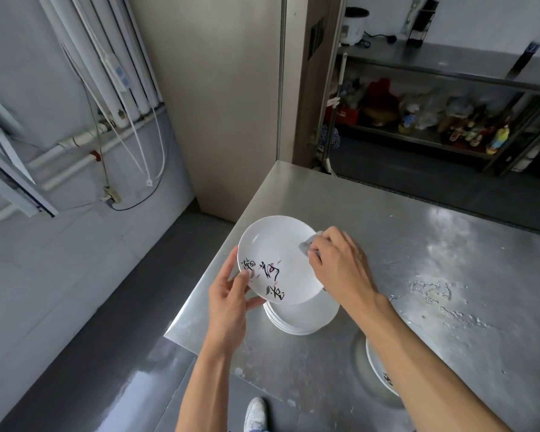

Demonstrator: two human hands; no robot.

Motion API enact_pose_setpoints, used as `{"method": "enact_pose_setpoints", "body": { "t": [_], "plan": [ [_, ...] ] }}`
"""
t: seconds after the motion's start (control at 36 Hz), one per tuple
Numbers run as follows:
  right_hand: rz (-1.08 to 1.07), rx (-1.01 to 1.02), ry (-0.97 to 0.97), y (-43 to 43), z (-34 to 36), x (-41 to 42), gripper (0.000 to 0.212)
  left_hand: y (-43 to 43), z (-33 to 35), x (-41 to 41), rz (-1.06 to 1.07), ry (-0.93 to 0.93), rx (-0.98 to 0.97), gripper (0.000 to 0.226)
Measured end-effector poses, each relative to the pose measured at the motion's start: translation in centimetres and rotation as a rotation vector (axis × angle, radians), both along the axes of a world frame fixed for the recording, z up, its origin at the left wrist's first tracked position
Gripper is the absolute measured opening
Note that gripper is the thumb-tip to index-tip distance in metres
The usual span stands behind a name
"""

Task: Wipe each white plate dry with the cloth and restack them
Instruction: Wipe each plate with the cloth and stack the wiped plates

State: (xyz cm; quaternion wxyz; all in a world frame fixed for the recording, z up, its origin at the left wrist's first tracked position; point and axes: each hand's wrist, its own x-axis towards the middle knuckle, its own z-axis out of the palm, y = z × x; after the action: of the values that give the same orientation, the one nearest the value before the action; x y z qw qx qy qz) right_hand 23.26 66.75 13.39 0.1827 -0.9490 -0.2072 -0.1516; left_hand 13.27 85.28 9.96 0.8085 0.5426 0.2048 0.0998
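My left hand (228, 291) grips the lower left rim of a white plate (272, 244) with black brush lettering, held tilted above the table. My right hand (337, 260) holds a small grey cloth (307, 244) bunched under its fingers and presses it on the plate's right inner side. Directly beneath, a stack of white plates (300, 319) sits on the steel table (418, 244). Another white plate (379, 369) lies lower right, mostly hidden by my right forearm.
Water droplets (434, 291) are spattered on the table at the right. The table's left edge and corner drop to a grey floor, where my white shoe (256, 413) shows. A steel shelf unit (434, 120) with bottles stands beyond the table's far edge.
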Motion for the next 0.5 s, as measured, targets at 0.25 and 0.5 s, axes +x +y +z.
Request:
{"method": "enact_pose_setpoints", "body": {
  "t": [0.25, 0.5],
  "plan": [
    [0.103, 0.081, -0.04, 2.3, 1.3, 0.2, 0.021, -1.9, 0.4, 0.2, -0.143, -0.022, 0.096, 0.048],
    [0.433, 0.024, 0.113, 4.9, 1.8, -1.5, 0.017, -1.9, 0.5, 1.2, -0.033, 0.025, 0.001, 0.051]
  ]
}}
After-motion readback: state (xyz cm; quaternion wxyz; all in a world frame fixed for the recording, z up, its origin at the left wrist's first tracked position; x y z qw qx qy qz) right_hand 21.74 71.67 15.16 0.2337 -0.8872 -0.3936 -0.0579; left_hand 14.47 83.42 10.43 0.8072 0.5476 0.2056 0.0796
